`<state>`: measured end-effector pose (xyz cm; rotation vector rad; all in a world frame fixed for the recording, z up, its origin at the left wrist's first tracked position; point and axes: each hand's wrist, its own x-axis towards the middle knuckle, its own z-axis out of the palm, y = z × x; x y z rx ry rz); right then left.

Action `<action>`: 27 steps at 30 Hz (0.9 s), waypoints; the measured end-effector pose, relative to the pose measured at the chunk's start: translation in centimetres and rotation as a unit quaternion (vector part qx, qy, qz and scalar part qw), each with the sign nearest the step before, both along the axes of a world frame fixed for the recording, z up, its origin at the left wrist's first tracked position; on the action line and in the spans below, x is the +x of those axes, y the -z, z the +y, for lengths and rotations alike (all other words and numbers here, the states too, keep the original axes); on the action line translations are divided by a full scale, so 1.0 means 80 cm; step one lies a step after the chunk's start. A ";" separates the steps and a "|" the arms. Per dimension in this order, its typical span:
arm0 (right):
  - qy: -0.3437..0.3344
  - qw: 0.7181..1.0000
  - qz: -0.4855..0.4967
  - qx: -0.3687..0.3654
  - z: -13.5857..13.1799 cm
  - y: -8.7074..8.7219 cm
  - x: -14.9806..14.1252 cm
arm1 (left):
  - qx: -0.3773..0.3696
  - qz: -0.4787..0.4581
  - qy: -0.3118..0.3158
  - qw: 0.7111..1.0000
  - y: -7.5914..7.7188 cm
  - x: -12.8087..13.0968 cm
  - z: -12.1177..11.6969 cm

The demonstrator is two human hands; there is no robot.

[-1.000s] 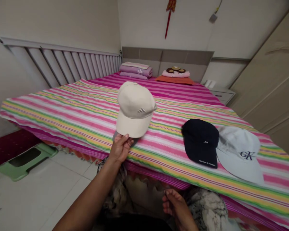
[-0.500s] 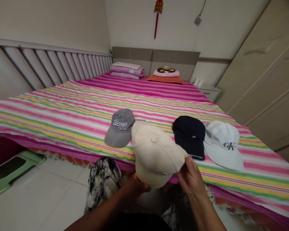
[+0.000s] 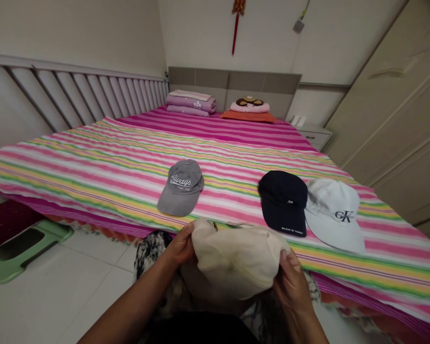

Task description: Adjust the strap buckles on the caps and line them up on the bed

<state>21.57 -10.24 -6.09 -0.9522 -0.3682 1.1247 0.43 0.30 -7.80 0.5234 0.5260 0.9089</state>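
Between my two hands, above my lap at the bed's front edge, is a cream baseball cap, its crown turned toward me and creased. My left hand grips its left side, fingers closed and partly hidden behind the fabric. On the opposite side my right hand pinches the cap's edge with the thumb on top. A grey cap with white lettering lies on the bed to the left. To the right rest a black cap and a white cap, side by side and touching.
A striped sheet covers the bed. Folded purple bedding and a pink and orange pile sit by the headboard. A green stool stands on the floor at left; a wardrobe is at right.
The cream cap has come down toward my lap and been turned over its axis, its brim no longer showing. My left hand has moved up and left onto the cap's side.
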 end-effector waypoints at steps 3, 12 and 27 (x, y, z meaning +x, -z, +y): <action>-0.036 0.999 -0.007 0.007 -0.008 0.003 0.006 | 0.059 -0.006 0.003 0.998 -0.011 0.003 0.000; -0.182 0.982 -0.002 0.055 -0.025 0.011 0.020 | 0.094 -0.033 0.057 0.993 -0.028 0.011 -0.011; -0.246 0.968 -0.026 0.046 -0.033 0.004 0.018 | 0.087 0.046 0.063 0.993 -0.039 0.015 -0.019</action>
